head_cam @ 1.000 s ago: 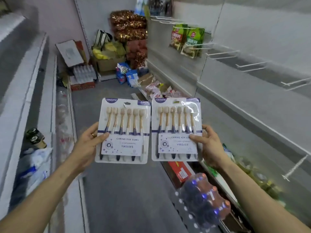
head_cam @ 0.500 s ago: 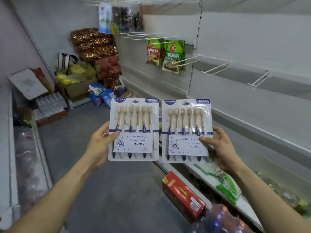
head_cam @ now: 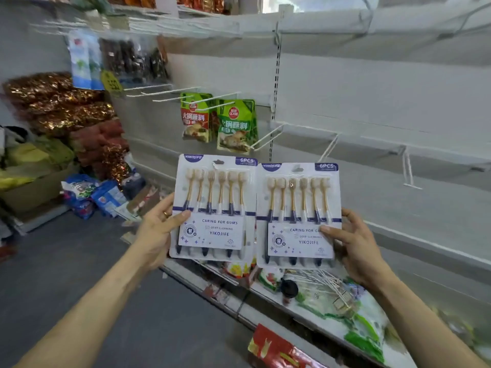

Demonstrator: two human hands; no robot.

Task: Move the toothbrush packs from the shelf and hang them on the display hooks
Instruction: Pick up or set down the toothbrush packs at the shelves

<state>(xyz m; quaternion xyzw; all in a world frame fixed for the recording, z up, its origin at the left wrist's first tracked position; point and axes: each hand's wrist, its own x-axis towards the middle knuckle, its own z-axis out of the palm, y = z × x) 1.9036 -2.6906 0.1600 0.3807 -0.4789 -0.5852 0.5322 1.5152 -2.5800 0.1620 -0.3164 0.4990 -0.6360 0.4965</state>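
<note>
Currently, the left grip [head_cam: 156, 229] is clamped on the left toothbrush pack [head_cam: 212, 208], with the thumb across the label at the pack's 9 o'clock edge and the fingers behind. The right grip [head_cam: 356, 248] is clamped on the right toothbrush pack [head_cam: 297, 216], thumb at its 3 o'clock edge. Both packs stand upright, side by side, inner edges meeting, not yet hung. Bare display hooks [head_cam: 268, 138] project from the back panel at 12 o'clock of the packs. Green sachets [head_cam: 235, 123] hang at 11 o'clock. A lower shelf [head_cam: 265, 298] carrying mixed goods lies at 6 o'clock.
</note>
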